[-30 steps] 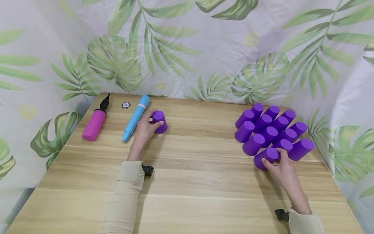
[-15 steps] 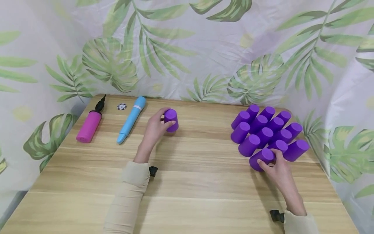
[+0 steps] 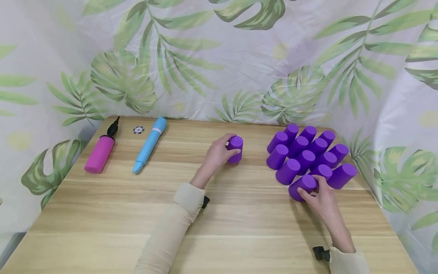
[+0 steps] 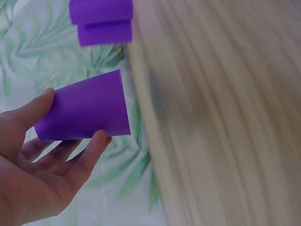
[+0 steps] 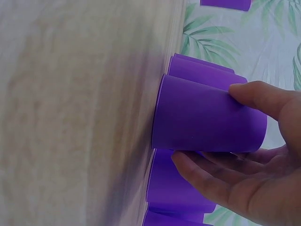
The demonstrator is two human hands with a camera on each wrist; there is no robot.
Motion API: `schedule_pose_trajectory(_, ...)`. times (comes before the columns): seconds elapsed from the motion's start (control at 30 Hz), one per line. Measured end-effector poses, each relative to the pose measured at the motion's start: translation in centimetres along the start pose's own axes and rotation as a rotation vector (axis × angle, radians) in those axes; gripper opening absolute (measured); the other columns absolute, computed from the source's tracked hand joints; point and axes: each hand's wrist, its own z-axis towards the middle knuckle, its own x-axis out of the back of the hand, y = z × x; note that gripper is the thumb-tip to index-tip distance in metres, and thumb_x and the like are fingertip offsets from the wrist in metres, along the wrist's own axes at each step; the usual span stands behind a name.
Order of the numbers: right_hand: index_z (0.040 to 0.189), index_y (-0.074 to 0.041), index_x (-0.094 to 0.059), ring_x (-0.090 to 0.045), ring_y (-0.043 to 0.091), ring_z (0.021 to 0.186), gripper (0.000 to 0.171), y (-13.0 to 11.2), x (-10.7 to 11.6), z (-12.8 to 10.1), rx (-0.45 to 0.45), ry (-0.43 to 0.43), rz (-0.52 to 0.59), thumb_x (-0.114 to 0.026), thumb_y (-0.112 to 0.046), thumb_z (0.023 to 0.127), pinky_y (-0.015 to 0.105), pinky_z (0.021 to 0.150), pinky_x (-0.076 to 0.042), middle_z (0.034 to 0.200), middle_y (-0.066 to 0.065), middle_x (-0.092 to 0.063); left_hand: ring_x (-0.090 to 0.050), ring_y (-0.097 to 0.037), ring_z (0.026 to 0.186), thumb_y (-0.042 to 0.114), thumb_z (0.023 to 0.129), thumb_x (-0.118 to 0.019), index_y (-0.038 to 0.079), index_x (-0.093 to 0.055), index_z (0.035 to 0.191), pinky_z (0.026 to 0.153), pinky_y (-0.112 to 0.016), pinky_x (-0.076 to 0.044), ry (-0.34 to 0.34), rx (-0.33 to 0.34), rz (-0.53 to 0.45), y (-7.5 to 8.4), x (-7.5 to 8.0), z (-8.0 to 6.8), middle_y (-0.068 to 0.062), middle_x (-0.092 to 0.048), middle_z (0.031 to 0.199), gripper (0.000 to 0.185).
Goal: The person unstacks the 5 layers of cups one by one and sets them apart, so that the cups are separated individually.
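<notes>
Head view, read from left to right: a magenta cylindrical hand pump with a black nozzle [image 3: 99, 153] lies at the far left of the light wooden table [image 3: 219, 224], a small round black-and-white chip [image 3: 138, 130] sits beyond it, and a light blue cylindrical plastic tube [image 3: 149, 144] lies just to the right, well apart from both hands. Near the table's middle, the left hand [image 3: 219, 154] grips a single purple plastic cup [image 3: 235, 148], inverted, with thumb and fingers curled around its sides; the left wrist view shows this cup [image 4: 84, 112] held off the table surface, thumb on one side and fingers on the other. To the right stands a tight cluster of inverted purple plastic cups [image 3: 308, 152], touching one another in rows. At the cluster's near edge, the right hand [image 3: 319, 201] grips the nearest purple cup [image 3: 302, 186], thumb and fingers wrapped around it; the right wrist view shows that cup [image 5: 207, 117] resting rim-down on the table, touching its neighbours.
</notes>
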Motion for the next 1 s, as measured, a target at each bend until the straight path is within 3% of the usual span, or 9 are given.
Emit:
schedule_pose_trajectory(0.2,0.122,0.006,-0.046,-0.063,0.041,0.092,0.053,-0.1,0.1,-0.1,-0.004,-0.008,0.011,-0.075,-0.015,0.082,0.053,0.080,-0.054,0.107,0.031,-0.060,-0.060,-0.029,0.111,0.022,0.085,-0.075,0.011,-0.054,0.134,0.093,-0.043,-0.052,-0.024,-0.009,0.077,0.9,-2.3,1.4,-0.013,-0.062,0.125,0.054)
schedule_pose_trajectory(0.47,0.122,0.007,-0.046,-0.063,0.042,0.096,0.052,0.2,-0.1,0.1,-0.004,-0.012,0.053,-0.075,-0.011,0.082,0.052,0.082,-0.055,0.110,0.030,-0.060,-0.058,-0.028,0.114,0.020,0.085,-0.075,0.010,-0.053,0.133,0.095,-0.044,-0.050,-0.072,-0.069,0.127,2.2,-4.6,2.4,-0.013,-0.061,0.125,0.054)
schedule_pose_trajectory(1.0,0.122,0.007,-0.047,-0.063,0.041,0.097,0.052,-0.1,-0.1,0.0,-0.003,-0.002,0.039,-0.075,-0.013,0.083,0.052,0.083,-0.054,0.111,0.029,-0.060,-0.058,-0.030,0.114,0.017,0.087,-0.072,0.009,-0.050,0.133,0.094,-0.043,-0.050,-0.124,-0.087,0.151,3.4,-6.7,3.7,-0.014,-0.059,0.125,0.052)
